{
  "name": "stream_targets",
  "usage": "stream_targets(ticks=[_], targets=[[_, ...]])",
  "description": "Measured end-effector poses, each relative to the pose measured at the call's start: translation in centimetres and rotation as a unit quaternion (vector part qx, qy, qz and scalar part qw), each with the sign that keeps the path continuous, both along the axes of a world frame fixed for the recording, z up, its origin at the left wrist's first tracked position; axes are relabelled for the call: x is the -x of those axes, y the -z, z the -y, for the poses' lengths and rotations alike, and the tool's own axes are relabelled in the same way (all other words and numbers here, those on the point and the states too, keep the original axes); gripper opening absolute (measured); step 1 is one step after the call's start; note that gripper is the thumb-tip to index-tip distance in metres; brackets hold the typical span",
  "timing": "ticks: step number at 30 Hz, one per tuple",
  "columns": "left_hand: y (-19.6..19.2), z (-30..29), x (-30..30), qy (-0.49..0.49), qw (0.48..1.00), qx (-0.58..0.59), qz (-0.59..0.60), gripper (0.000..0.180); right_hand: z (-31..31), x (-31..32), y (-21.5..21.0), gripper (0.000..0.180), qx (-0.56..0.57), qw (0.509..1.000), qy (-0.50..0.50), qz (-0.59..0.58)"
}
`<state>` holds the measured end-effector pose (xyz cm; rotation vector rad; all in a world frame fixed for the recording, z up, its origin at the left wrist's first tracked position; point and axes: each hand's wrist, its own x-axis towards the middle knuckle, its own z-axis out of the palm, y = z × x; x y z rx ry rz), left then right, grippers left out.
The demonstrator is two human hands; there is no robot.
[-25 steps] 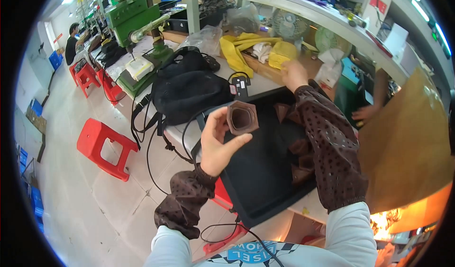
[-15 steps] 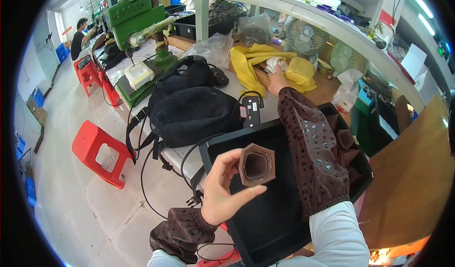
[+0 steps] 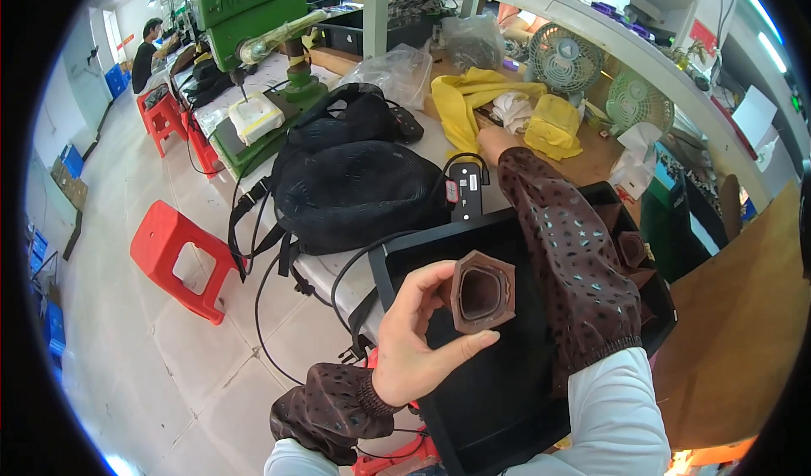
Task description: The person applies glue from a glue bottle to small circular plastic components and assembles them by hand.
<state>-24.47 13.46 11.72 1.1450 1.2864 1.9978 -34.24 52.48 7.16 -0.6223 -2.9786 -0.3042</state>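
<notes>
My left hand [image 3: 418, 341] grips a brown hollow hexagonal piece [image 3: 484, 297] from its left side, thumb under it, with the opening facing me. It is held above a black tray [image 3: 498, 391]. My right arm reaches across the tray to the bench behind it. There my right hand [image 3: 495, 141] is down beside a spread yellow cloth [image 3: 460, 108] and a crumpled white cloth [image 3: 513, 109]; its fingers are mostly hidden. A folded yellow cloth [image 3: 553, 125] lies to its right.
More brown hexagonal pieces [image 3: 632, 248] lie at the tray's right side. A black backpack [image 3: 359, 189] and a black power strip [image 3: 465, 193] are on the bench, left of my right arm. Beyond stand a green drill press [image 3: 253, 24] and fans [image 3: 566, 58]. A red stool [image 3: 182, 261] stands on the floor.
My right hand has moved left off the white cloth, toward the spread yellow cloth. My left hand still holds the brown piece. The whole view has shifted slightly.
</notes>
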Motion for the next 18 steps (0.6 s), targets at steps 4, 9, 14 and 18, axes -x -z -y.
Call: stream_targets(ticks=[4, 9, 14, 18], targets=[[0.1, 0.1, -0.2, -0.013, 0.999, 0.004, 0.029, 0.066, 2.1, -2.1, -2.3, 0.022, 0.054, 0.991, 0.048, -0.112], [0.3, 0.1, 0.3, 0.013, 0.999, -0.014, 0.049, 0.067, 5.7, -5.7, -7.9, 0.02, 0.192, 0.929, -0.008, -0.315], [-0.5, -0.4, 0.6, 0.088, 0.99, -0.028, 0.11, 0.065, 10.5, -9.8, -11.0, 0.021, 0.121, 0.92, -0.106, -0.357], [0.0, -0.4, 0.6, 0.092, 0.986, -0.051, 0.13, 0.067, 14.9, -12.3, -12.1, 0.013, 0.184, 0.891, -0.258, -0.325]])
